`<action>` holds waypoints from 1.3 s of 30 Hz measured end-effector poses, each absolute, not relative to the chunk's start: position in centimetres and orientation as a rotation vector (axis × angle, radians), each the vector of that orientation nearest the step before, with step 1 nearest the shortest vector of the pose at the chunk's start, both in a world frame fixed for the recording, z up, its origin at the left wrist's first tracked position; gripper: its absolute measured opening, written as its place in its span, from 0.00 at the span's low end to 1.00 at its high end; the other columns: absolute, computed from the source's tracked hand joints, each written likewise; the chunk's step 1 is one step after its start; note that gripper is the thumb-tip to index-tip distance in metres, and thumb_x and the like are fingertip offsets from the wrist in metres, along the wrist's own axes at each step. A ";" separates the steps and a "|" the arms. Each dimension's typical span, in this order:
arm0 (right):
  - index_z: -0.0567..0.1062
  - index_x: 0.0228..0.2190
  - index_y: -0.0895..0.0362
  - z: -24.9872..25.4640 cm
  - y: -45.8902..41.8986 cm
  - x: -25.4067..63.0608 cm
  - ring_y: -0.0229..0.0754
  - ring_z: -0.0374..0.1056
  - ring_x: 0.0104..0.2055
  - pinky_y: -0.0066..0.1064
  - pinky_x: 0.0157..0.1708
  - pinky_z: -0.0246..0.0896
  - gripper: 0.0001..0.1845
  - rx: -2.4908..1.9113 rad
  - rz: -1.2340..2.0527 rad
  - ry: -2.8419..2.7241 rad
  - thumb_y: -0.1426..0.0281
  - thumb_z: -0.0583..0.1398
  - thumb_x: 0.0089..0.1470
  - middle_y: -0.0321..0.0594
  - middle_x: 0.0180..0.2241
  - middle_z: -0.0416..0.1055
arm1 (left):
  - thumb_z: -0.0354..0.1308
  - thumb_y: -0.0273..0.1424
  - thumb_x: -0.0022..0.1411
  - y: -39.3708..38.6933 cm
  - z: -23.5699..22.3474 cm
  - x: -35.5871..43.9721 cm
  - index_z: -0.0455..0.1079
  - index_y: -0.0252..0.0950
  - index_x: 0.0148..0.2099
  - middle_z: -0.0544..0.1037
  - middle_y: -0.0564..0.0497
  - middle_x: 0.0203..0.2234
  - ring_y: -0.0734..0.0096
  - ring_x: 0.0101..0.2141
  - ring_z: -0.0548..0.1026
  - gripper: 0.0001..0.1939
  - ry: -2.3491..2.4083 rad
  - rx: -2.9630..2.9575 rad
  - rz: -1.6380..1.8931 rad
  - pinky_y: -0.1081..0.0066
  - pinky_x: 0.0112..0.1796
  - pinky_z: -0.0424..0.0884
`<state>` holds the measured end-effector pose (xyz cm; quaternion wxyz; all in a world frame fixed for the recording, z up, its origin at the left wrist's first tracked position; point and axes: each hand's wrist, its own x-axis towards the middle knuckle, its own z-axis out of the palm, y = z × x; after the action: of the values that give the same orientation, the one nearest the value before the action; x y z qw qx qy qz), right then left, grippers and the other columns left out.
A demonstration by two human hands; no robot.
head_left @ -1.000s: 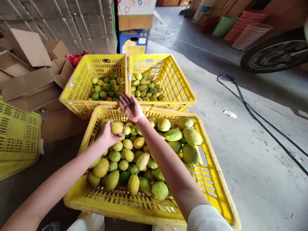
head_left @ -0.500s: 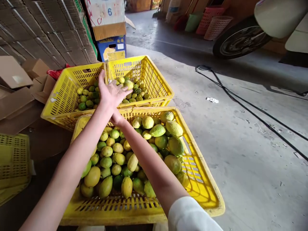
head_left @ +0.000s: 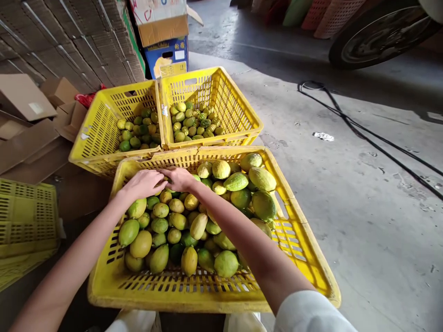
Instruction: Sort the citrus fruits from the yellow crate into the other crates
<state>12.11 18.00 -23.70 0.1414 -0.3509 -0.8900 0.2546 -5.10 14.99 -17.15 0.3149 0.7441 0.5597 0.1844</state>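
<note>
The near yellow crate (head_left: 214, 302) holds many green and yellow lemons (head_left: 159, 225), the larger ones toward its right side. My left hand (head_left: 144, 183) reaches into the far left corner of this crate, palm down, fingers stretched to the right over the fruit. Against its fingertips lies my right hand (head_left: 178, 179), its fingers bent down and pointing left among the lemons. Those fingertips are mostly hidden, and what they hold, if anything, does not show. Behind stand the far left crate (head_left: 95, 133) and the far right crate (head_left: 238, 108), each with smaller fruit inside.
Flattened and open cardboard boxes (head_left: 26, 99) lie at the left, above another yellow crate (head_left: 27, 221). Stacked cartons (head_left: 166, 60) stand behind the crates. A black cable (head_left: 363, 133) runs across the concrete floor (head_left: 363, 249), near a vehicle's wheel (head_left: 384, 34).
My left hand, outstretched above the far right crate half a second ago, has come back down into the near crate. My right hand now rests among the lemons there. My view has tilted down.
</note>
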 end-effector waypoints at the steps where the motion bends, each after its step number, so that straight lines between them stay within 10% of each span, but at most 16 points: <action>1: 0.67 0.67 0.62 -23.7 17.5 12.4 0.56 0.74 0.61 0.45 0.59 0.69 0.32 -1.029 0.653 -2.678 0.65 0.59 0.66 0.57 0.62 0.73 | 0.69 0.27 0.51 14.8 -17.9 -5.6 0.65 0.40 0.24 0.69 0.52 0.24 0.53 0.44 0.77 0.14 1.518 1.988 0.452 0.59 0.58 0.68; 6: 0.71 0.64 0.63 -23.6 16.7 12.2 0.60 0.69 0.65 0.45 0.55 0.72 0.33 -0.949 0.346 -3.101 0.55 0.59 0.68 0.61 0.67 0.67 | 0.73 0.25 0.42 14.5 -18.7 -7.2 0.67 0.40 0.28 0.78 0.46 0.35 0.40 0.52 0.74 0.16 1.616 2.077 0.259 0.43 0.66 0.56; 14: 0.63 0.68 0.66 -24.3 16.5 11.7 0.62 0.62 0.70 0.43 0.58 0.69 0.44 -0.937 0.273 -3.144 0.61 0.69 0.58 0.66 0.68 0.64 | 0.69 0.27 0.48 15.0 -17.7 -8.7 0.72 0.36 0.51 0.71 0.25 0.61 0.25 0.56 0.75 0.26 1.758 2.183 -0.379 0.40 0.53 0.70; 24: 0.64 0.61 0.66 -24.3 15.4 11.4 0.62 0.74 0.56 0.45 0.53 0.70 0.41 -1.135 0.757 -2.731 0.73 0.73 0.50 0.71 0.62 0.64 | 0.65 0.32 0.49 14.2 -17.2 -8.2 0.69 0.39 0.53 0.70 0.40 0.51 0.40 0.55 0.73 0.27 1.596 2.219 -0.091 0.50 0.57 0.70; 30: 0.66 0.49 0.58 -24.6 17.3 11.7 0.44 0.70 0.40 0.36 0.42 0.69 0.29 -1.182 1.293 -2.033 0.69 0.69 0.47 0.41 0.41 0.72 | 0.68 0.33 0.47 14.5 -17.0 -7.6 0.68 0.41 0.48 0.70 0.47 0.48 0.52 0.54 0.72 0.25 1.633 1.975 0.574 0.53 0.62 0.66; 35: 0.68 0.34 0.53 -24.2 17.8 12.5 0.36 0.63 0.28 0.30 0.29 0.63 0.20 -0.940 1.761 -1.018 0.62 0.69 0.40 0.29 0.29 0.66 | 0.74 0.36 0.41 14.5 -17.0 -6.5 0.67 0.39 0.46 0.79 0.48 0.42 0.60 0.41 0.78 0.30 1.298 1.490 0.930 0.64 0.41 0.77; 39: 0.70 0.33 0.53 -22.5 17.3 14.9 0.38 0.68 0.27 0.30 0.25 0.66 0.18 -0.846 1.881 -0.695 0.60 0.68 0.41 0.33 0.29 0.71 | 0.74 0.38 0.44 14.1 -16.5 -4.4 0.66 0.40 0.44 0.78 0.51 0.30 0.66 0.25 0.77 0.27 1.139 1.115 1.065 0.73 0.20 0.67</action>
<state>14.95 17.29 -22.47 0.4642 -0.3441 -0.2830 0.7655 -4.44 14.13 -16.52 0.5747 0.4758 0.4864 0.4546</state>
